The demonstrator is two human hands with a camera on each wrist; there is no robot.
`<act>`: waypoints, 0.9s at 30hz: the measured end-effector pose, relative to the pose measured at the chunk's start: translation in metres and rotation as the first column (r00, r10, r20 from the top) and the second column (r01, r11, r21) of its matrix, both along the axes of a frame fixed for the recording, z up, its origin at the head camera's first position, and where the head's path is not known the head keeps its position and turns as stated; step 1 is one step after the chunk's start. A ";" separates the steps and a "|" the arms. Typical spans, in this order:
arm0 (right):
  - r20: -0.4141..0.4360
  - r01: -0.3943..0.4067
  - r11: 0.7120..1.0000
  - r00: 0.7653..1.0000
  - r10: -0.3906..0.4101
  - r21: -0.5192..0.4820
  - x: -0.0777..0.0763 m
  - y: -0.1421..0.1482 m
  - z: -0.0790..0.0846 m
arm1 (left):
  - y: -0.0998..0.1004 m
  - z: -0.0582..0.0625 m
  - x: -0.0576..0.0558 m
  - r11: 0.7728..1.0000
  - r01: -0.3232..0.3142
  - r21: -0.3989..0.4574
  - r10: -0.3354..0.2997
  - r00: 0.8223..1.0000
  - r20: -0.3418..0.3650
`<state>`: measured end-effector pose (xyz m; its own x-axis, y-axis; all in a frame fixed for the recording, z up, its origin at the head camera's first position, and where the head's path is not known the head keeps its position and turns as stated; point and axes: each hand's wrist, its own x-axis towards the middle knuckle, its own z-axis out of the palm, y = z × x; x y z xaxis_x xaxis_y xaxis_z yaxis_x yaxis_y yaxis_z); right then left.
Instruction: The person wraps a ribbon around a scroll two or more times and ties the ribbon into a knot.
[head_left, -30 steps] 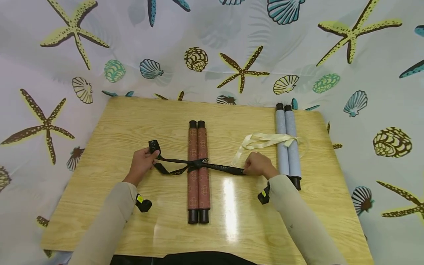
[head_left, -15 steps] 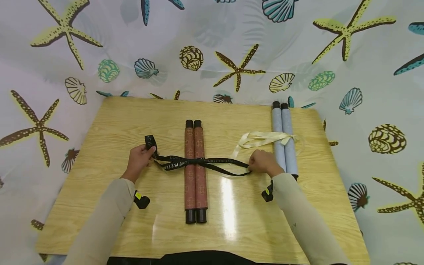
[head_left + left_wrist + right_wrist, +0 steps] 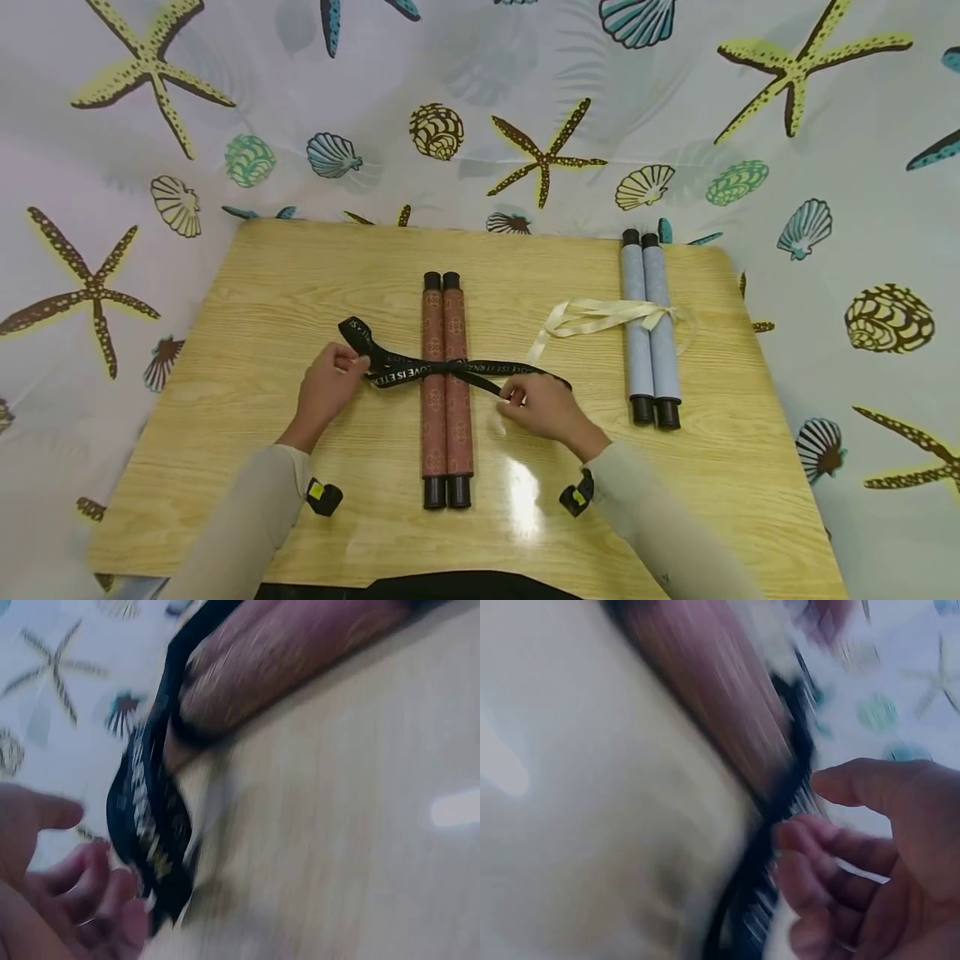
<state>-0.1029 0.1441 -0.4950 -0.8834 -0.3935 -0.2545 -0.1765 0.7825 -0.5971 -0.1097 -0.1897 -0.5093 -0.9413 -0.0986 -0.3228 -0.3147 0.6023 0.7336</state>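
Note:
Two red patterned scrolls [image 3: 459, 429] with black end knobs lie side by side in the middle of the table. A black ribbon [image 3: 408, 373] with pale lettering is tied round them, with loops and tails out to both sides. My left hand [image 3: 330, 385] is at the ribbon's left part, thumb apart from loosely bent fingers; in the left wrist view the ribbon [image 3: 154, 817] lies just past the fingertips. My right hand [image 3: 547, 406] hovers over the right part, with thumb and fingers apart in the blurred right wrist view, beside the ribbon [image 3: 780, 799].
Two pale blue scrolls [image 3: 637, 358] lie at the right of the wooden table [image 3: 285, 267], tied with a cream ribbon [image 3: 600, 315] whose tails reach left. A cloth printed with starfish and shells [image 3: 300, 83] hangs behind the table and at its sides.
Both hands held the ribbon's ends stretched out; now both have let go. My right hand has moved left toward the red scrolls, and the left slightly right and nearer. The ribbon lies slacker.

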 end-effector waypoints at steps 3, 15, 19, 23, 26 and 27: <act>0.164 0.057 0.991 0.986 -0.038 -0.117 0.017 -0.018 -0.015 | 0.023 -0.002 0.018 0.988 0.154 -0.020 -0.153 0.987 0.053; 0.257 0.202 0.919 0.959 -0.116 -0.340 0.032 -0.049 -0.042 | 0.073 -0.014 0.041 0.973 0.139 0.185 -0.175 0.965 0.197; 0.236 0.198 0.913 0.965 -0.117 -0.358 0.031 -0.046 -0.036 | 0.077 -0.011 0.038 0.979 0.158 0.132 -0.178 0.970 0.164; 0.242 0.198 0.911 0.964 -0.113 -0.361 0.028 -0.041 -0.027 | 0.080 -0.005 0.034 0.980 0.169 0.107 -0.184 0.972 0.148; 0.241 0.202 0.916 0.963 -0.121 -0.347 0.025 -0.036 -0.018 | 0.084 0.001 0.030 0.978 0.181 0.102 -0.194 0.971 0.137; 0.237 0.201 0.918 0.964 -0.123 -0.341 0.024 -0.034 -0.014 | 0.086 0.004 0.028 0.977 0.190 0.097 -0.201 0.971 0.128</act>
<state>-0.0793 0.1099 -0.5089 -0.8858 -0.3480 -0.3068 0.0923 0.5160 -0.8516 -0.0813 -0.1040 -0.5054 -0.8863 0.1156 -0.4485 -0.2973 0.6007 0.7422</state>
